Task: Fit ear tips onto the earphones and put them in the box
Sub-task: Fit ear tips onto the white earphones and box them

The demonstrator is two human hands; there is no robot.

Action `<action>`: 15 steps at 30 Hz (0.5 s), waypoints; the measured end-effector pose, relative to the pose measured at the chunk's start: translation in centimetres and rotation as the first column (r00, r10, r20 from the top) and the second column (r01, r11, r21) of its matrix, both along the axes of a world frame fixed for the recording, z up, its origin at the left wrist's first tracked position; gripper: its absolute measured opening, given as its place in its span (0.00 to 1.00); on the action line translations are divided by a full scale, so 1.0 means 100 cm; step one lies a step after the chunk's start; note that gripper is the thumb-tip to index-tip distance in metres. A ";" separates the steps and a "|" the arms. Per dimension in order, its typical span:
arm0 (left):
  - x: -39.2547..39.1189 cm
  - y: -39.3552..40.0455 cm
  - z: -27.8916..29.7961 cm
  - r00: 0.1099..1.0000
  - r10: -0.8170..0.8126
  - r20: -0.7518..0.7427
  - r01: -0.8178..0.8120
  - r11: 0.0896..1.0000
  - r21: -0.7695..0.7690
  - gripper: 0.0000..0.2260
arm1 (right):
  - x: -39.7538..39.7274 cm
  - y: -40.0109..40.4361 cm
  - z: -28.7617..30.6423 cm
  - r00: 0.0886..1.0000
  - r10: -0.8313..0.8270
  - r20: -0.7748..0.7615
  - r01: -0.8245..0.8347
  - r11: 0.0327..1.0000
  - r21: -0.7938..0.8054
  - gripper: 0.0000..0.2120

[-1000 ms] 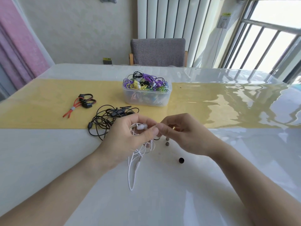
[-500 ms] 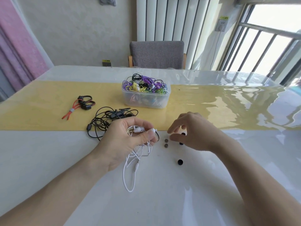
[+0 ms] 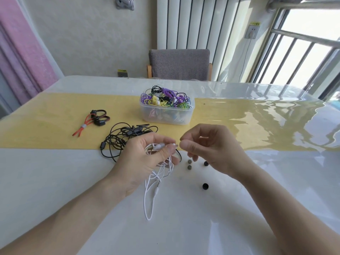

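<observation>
Head view shows the white earphones (image 3: 159, 146) bunched in my left hand (image 3: 147, 159), one bud lying roughly level with its nozzle pointing right toward my right hand (image 3: 207, 150), which sits just beside it with thumb and forefinger drawn together as if pinching an ear tip, though I cannot tell whether anything is between them. The white cable hangs from my left hand down onto the table (image 3: 239, 208), and loose ear tips (image 3: 189, 164) lie just under my right hand. Beyond both hands stands the clear box (image 3: 166, 117), already heaped with coloured earphones.
</observation>
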State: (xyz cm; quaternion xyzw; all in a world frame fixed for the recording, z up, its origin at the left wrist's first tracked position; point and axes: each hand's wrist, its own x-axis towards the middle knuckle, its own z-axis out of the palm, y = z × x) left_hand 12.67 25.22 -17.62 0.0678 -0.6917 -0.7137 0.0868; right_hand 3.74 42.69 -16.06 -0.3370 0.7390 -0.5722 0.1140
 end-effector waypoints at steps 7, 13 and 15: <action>0.002 0.000 0.003 0.997 -0.018 -0.069 0.010 0.993 -0.113 0.10 | 0.005 -0.005 -0.005 0.996 0.034 0.086 -0.028 0.997 -0.072 0.11; 0.001 -0.001 0.001 0.996 0.019 -0.085 -0.031 0.989 -0.145 0.12 | 0.009 -0.003 -0.001 0.990 0.035 0.139 -0.019 0.993 -0.116 0.06; 0.000 -0.003 0.000 0.995 0.029 -0.096 -0.044 0.986 -0.158 0.08 | 0.008 -0.002 0.000 0.976 0.043 0.215 -0.016 0.992 -0.123 0.08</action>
